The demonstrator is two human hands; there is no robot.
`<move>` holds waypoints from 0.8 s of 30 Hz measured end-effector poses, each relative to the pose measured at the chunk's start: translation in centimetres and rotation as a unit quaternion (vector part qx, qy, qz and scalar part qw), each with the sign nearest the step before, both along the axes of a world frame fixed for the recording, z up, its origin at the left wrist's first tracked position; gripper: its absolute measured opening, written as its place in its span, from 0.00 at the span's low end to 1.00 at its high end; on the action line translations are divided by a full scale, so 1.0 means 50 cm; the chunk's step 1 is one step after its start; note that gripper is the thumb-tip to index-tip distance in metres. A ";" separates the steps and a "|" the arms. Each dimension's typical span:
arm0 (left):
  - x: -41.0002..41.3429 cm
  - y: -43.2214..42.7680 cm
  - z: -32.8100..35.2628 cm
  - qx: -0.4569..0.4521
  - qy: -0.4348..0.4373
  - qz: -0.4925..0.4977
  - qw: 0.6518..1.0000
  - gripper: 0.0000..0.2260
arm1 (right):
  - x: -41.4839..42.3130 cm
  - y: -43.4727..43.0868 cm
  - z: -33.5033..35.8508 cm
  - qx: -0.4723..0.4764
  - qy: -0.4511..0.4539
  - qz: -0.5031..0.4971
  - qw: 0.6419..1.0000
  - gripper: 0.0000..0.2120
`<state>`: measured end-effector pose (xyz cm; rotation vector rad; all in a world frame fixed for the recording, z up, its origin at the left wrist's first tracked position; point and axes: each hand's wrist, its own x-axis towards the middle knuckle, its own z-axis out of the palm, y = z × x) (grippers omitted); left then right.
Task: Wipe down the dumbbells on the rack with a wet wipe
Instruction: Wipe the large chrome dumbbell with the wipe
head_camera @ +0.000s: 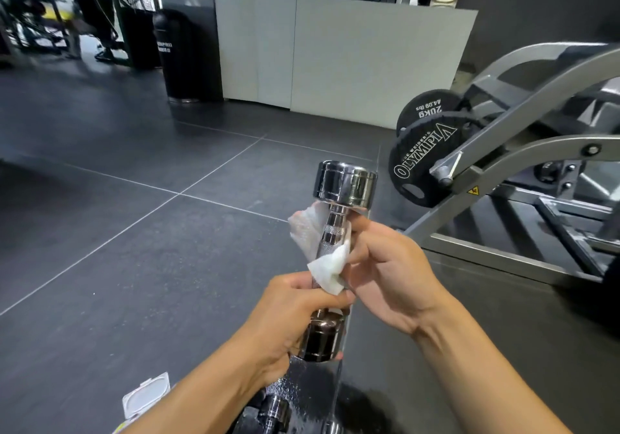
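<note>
I hold a chrome dumbbell [344, 183] nearly upright in front of me, above the floor. My left hand [288, 319] grips its lower end, just above the bottom head. My right hand [389, 266] presses a white wet wipe [327, 266] around the knurled handle. The wipe wraps the middle of the bar, with a loose corner sticking out to the left. Under my arms, at the bottom of the view, is the dark rack [302, 396] with another chrome dumbbell [276, 412] lying on it.
A wet wipe pack [146, 398] with its lid open lies at the lower left. On the right stands a grey weight machine [523, 165] with black plates [426, 151]. White panels [335, 54] and a black bin [183, 54] stand farther back; a person is at far left.
</note>
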<state>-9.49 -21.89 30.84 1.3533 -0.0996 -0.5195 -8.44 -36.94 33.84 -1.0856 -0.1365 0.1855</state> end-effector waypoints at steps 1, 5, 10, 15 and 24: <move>-0.004 0.004 0.008 -0.008 -0.010 -0.002 1.000 0.05 | 0.000 -0.007 0.004 -0.014 -0.011 0.009 1.000 0.31; -0.007 0.020 0.032 -0.022 -0.051 -0.002 0.998 0.04 | -0.014 -0.027 0.027 -0.038 -0.047 0.030 0.998 0.26; -0.016 0.029 0.048 -0.022 -0.074 -0.051 0.996 0.05 | -0.022 -0.004 0.028 -0.027 -0.094 0.047 0.994 0.27; -0.018 0.013 0.039 -0.033 -0.074 -0.015 0.997 0.07 | -0.033 0.056 0.056 -0.093 -0.050 -0.043 0.993 0.20; -0.010 -0.003 0.004 0.284 -0.256 0.106 0.918 0.12 | 0.009 0.095 0.038 0.024 0.057 -0.288 0.956 0.11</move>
